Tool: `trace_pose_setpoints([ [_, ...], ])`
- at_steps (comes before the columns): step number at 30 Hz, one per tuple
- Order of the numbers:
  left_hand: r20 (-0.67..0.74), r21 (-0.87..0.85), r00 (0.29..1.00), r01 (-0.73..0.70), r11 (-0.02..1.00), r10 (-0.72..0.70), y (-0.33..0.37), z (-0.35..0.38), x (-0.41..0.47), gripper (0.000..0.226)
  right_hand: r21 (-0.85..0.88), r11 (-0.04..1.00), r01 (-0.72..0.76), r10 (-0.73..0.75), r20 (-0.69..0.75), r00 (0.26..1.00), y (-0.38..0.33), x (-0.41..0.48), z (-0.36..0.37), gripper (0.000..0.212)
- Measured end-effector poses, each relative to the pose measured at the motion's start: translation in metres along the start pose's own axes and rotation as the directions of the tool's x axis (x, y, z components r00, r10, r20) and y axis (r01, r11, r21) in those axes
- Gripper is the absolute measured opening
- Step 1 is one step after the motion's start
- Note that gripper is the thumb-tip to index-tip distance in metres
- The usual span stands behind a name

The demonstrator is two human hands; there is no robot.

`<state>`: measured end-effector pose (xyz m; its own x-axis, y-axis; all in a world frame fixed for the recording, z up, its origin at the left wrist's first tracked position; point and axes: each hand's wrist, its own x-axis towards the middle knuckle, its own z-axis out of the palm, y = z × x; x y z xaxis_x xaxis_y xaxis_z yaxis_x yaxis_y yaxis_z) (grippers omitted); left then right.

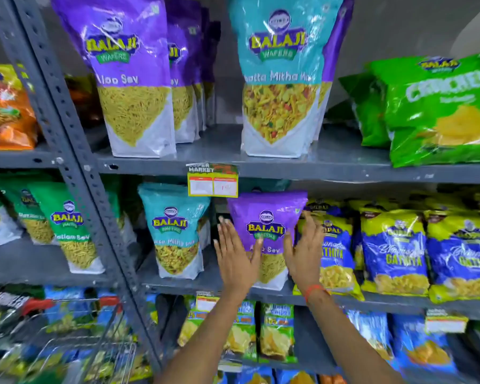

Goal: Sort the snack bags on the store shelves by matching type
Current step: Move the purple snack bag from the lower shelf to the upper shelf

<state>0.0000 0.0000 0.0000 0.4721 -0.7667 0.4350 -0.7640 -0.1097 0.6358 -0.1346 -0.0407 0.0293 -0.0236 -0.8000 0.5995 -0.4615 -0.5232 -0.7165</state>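
A purple Aloo Sev bag (pixel 266 217) stands upright on the middle shelf (pixel 205 281). My left hand (pixel 234 254) lies flat against its left side, fingers spread. My right hand (pixel 305 249) presses its right edge, fingers extended. Both hands flank the bag without closing around it. To its left stands a teal Khatta Mitha Mix bag (pixel 175 231). On the upper shelf (pixel 288 164), purple Aloo Sev bags (pixel 128 73) stand at left and a teal Khatta Mitha Mix bag (pixel 280 76) at centre, with a purple bag behind it.
Blue-yellow Gathiya bags (pixel 394 253) crowd the middle shelf right of my right hand. Green Crunchex bags (pixel 438 106) lie at upper right. Green Ratlami Sev bags (pixel 64 228) sit in the left bay beyond the grey upright (pixel 75 151). A wire cart (pixel 75 342) stands at lower left.
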Motion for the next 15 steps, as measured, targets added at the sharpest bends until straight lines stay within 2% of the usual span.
trace_pose_setpoints([
  [2,0.161,-0.134,0.980,0.140,0.981,-0.118,-0.018,0.016,0.004,0.129,0.019,0.987,-0.159,0.155,0.146,0.977,0.022,-0.003,0.014,0.075],
  [4,0.356,-0.273,0.915,0.295,0.916,-0.189,-0.034,0.024,0.004,0.140,-0.014,0.946,-0.323,0.312,0.301,0.901,0.050,-0.010,0.026,0.087],
  [5,0.443,-0.305,0.876,0.349,0.886,-0.193,-0.039,0.025,0.006,0.133,-0.046,0.922,-0.384,0.375,0.352,0.858,0.063,-0.012,0.030,0.088],
  [7,0.560,-0.340,0.807,0.432,0.835,-0.189,-0.050,0.031,0.010,0.103,-0.081,0.890,-0.449,0.436,0.444,0.783,0.078,-0.012,0.036,0.074],
  [9,0.600,-0.342,0.772,0.486,0.804,-0.211,-0.064,0.038,0.017,0.089,-0.064,0.864,-0.499,0.452,0.537,0.713,0.093,-0.010,0.043,0.068],
  [13,0.640,-0.309,0.735,0.514,0.800,-0.225,-0.125,0.089,0.034,0.102,0.027,0.807,-0.590,0.456,0.606,0.652,0.141,-0.012,0.059,0.114],
  [14,0.639,-0.289,0.735,0.502,0.815,-0.226,-0.125,0.087,0.036,0.103,0.038,0.802,-0.595,0.451,0.615,0.647,0.138,-0.013,0.056,0.118],
  [15,0.636,-0.279,0.741,0.481,0.831,-0.216,-0.117,0.075,0.036,0.100,0.047,0.797,-0.602,0.448,0.622,0.642,0.125,-0.012,0.049,0.112],
])
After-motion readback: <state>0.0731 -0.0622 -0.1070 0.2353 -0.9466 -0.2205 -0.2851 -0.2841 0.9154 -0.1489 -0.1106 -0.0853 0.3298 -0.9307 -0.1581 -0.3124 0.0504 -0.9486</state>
